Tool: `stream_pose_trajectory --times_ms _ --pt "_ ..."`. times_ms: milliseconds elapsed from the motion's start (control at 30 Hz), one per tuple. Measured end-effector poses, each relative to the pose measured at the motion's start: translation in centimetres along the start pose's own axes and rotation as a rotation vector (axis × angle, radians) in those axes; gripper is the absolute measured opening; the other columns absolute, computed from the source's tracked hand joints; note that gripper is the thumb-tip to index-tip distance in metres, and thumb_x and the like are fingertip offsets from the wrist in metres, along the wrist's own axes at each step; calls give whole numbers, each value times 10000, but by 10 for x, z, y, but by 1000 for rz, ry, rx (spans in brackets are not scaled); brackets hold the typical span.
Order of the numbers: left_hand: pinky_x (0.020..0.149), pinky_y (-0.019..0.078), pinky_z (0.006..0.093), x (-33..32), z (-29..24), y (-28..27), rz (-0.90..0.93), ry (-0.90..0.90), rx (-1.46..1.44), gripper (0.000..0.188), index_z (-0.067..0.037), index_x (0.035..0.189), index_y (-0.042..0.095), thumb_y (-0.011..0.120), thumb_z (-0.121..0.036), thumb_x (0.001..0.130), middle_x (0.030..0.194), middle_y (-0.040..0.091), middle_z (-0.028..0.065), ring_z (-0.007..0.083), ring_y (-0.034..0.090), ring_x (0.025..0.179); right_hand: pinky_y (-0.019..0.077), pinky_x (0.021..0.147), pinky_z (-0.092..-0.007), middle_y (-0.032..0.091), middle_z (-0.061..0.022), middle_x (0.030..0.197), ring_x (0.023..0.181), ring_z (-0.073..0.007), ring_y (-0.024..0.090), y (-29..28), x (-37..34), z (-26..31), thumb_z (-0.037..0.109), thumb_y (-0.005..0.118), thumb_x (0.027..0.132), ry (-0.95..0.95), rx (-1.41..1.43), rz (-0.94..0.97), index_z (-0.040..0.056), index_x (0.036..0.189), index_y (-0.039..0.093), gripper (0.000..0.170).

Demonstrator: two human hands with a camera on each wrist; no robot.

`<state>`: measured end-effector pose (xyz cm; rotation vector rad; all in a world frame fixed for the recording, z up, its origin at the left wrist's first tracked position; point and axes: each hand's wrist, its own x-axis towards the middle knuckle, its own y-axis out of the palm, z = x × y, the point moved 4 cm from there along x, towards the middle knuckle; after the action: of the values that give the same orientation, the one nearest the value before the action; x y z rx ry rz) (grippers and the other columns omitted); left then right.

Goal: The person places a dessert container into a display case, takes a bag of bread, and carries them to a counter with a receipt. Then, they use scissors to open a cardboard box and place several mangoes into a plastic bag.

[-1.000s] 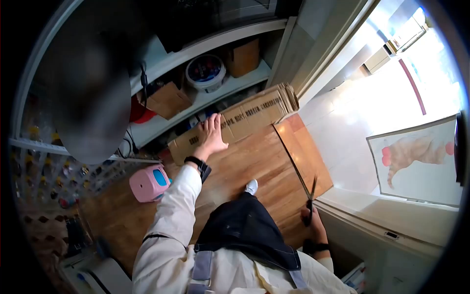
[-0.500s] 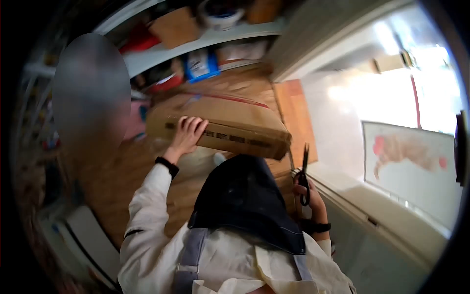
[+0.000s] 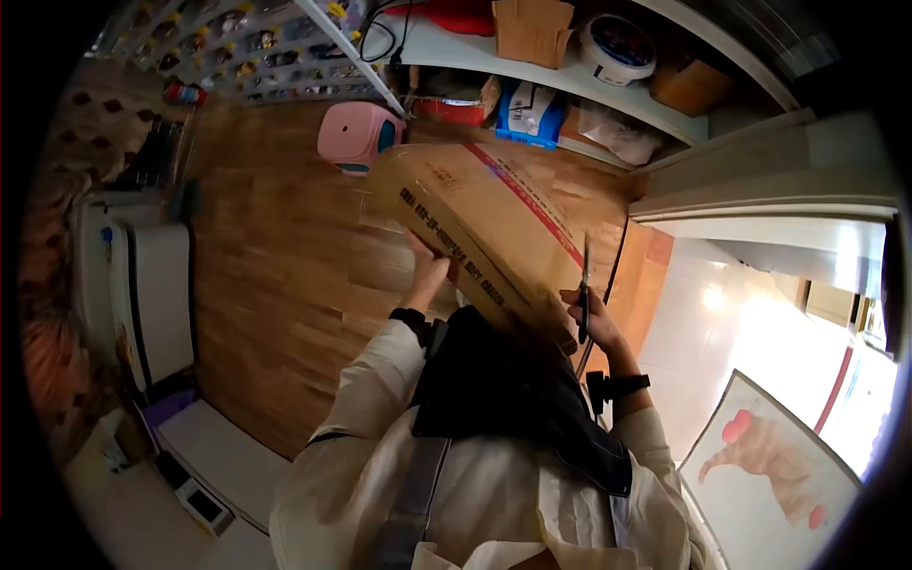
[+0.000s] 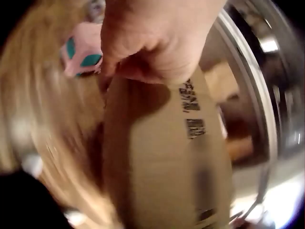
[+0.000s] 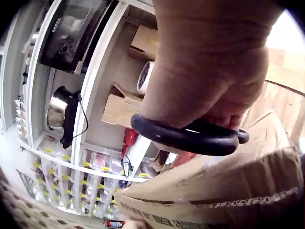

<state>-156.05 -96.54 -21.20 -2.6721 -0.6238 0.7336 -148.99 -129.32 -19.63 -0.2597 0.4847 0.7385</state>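
Note:
A flat cardboard box (image 3: 475, 209) with a red stripe and black print is held up, tilted, in front of the dark apron. My left hand (image 3: 427, 269) grips its long printed side near the left end; the fingers are mostly hidden behind the box. In the left wrist view that hand (image 4: 152, 40) bends over the cardboard edge. My right hand (image 3: 597, 318) holds black-handled scissors (image 3: 586, 271) with the blades pointing away, beside the box's right end. The dark handle loops (image 5: 190, 137) show under the palm in the right wrist view, close over the box.
A pink stool-like box (image 3: 353, 135) stands on the wooden floor. Behind are shelves (image 3: 532, 71) with a white tub (image 3: 617, 49), a small carton (image 3: 532, 30) and a blue packet (image 3: 528, 112). A doorway with a cat picture (image 3: 769, 465) lies to the right.
My left hand has lifted the box from beside the shelves and brought it close to my body, turning it. The right hand with the scissors has come up to the box's right end. The view has swung round.

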Motion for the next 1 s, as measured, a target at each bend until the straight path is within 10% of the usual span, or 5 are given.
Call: stream_pose_trajectory --times_ms 167,267,667,800,1000 --pt "839 410 405 -14 -18 36 -2 -443 -697 997 -164 1327 -215 603 -341 786 1334 207 202 313 368 1142 432 731 -289 573 -80 867 806 -162 542 -11 31 -48 206 568 770 -89 -275 90 39 1015 496 305" --pt "898 371 370 0 -12 45 -271 -611 -31 1077 21 1333 -5 639 -538 676 1337 190 206 296 353 1159 432 719 -290 555 -67 818 779 -169 536 -5 16 -19 234 585 756 20 -132 87 26 978 487 319" --pt "725 442 325 -34 39 -8 -118 -511 -367 337 77 928 499 596 -104 661 861 548 124 199 536 851 431 609 -323 547 -84 724 653 -198 537 78 -7 -28 193 623 658 136 -288 167 47 895 480 313" --pt "781 427 328 -25 33 -22 42 -399 -200 601 102 1116 383 619 -175 639 984 521 169 255 521 880 440 674 -409 592 -205 821 778 -372 564 109 -13 10 236 580 686 42 -428 316 50 1004 497 378" --pt "841 396 411 -26 -43 0 33 16 474 834 110 1194 230 652 -249 571 1090 406 279 410 400 1008 490 597 -279 529 -59 681 649 -144 549 77 24 38 150 543 764 54 468 424 21 849 506 159"
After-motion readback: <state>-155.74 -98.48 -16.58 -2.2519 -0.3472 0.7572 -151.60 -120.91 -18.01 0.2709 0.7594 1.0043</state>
